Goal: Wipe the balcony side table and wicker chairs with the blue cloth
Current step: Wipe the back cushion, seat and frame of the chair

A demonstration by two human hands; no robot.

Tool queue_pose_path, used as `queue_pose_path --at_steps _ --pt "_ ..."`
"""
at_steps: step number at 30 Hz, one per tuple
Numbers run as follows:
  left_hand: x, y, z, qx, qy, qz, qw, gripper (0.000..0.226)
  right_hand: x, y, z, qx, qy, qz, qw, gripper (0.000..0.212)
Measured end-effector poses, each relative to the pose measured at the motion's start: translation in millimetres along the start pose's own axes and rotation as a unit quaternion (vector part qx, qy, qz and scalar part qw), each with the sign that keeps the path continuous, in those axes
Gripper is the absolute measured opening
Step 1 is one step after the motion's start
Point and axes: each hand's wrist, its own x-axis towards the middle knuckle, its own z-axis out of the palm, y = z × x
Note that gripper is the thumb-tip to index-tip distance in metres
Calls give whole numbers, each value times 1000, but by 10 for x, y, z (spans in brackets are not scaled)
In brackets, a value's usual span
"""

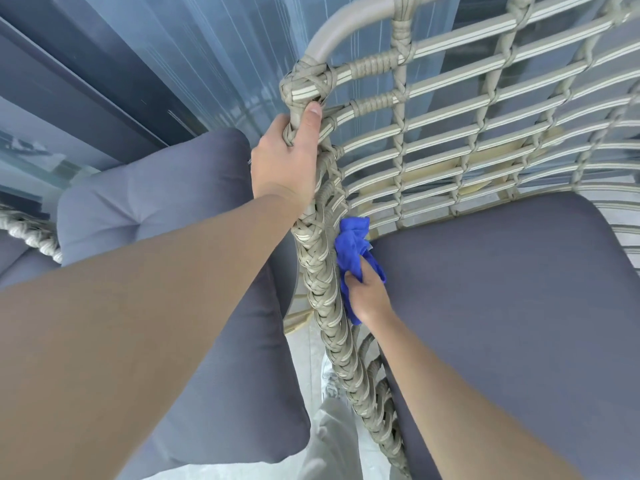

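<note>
Item: bunched bright-blue microfibre cloth point(353, 247). Location: pinched in my right hand point(367, 292), fingers curled round its lower half, pressed to the inner face of the grey-beige braided wicker chair rim point(322, 282), just where the rim meets the dark grey-blue seat cushion point(502, 306).

Item: my left hand point(287, 161). State: wrapped round the same rim higher up, thumb laid along it, steadying the chair.

Key relation: the rim's long axis runs from bottom right up toward the left hand; the cloth lies on it below that hand, so the right hand is the nearer.

Room: I judge upward travel is bounded by the left hand's grip; downward the rim is free. The cushion edge crowds the cloth on the right; open horizontal wicker slats point(485, 126) lie beyond. Side table not in view.
</note>
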Motion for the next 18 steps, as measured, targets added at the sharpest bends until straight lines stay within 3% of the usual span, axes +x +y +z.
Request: queue_pose_path --at_steps 10,18 --pt "-16 -44 24 -15 4 -6 1000 35 -427 655 -80 -62 -14 3 998 51" --pt "45 -26 -6 -38 -14 9 999 50 -795 882 -116 -69 15 67 995 52"
